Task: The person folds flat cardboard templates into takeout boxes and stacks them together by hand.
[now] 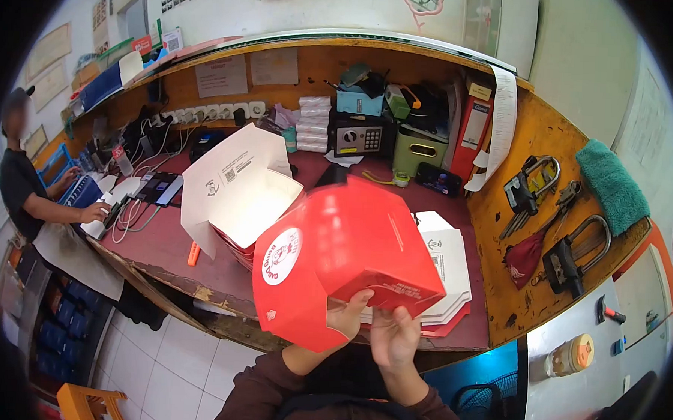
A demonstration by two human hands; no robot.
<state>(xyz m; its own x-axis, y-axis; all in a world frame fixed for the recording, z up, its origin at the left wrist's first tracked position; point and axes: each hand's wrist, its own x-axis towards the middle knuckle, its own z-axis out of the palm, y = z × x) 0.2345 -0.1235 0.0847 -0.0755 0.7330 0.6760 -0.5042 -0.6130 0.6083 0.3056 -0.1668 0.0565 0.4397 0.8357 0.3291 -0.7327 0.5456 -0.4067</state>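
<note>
Holding red box (372, 245), desk edge (216, 298) close, tiled floor (166, 360) left

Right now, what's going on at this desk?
Someone's left hand grips the lower side of a red box raised above the desk, while their right hand touches its lower edge. Behind it to the left sits a pile of open, white-lined boxes; to the right lies a stack of white-faced card. Farther left, another person stands by the desk.
</note>
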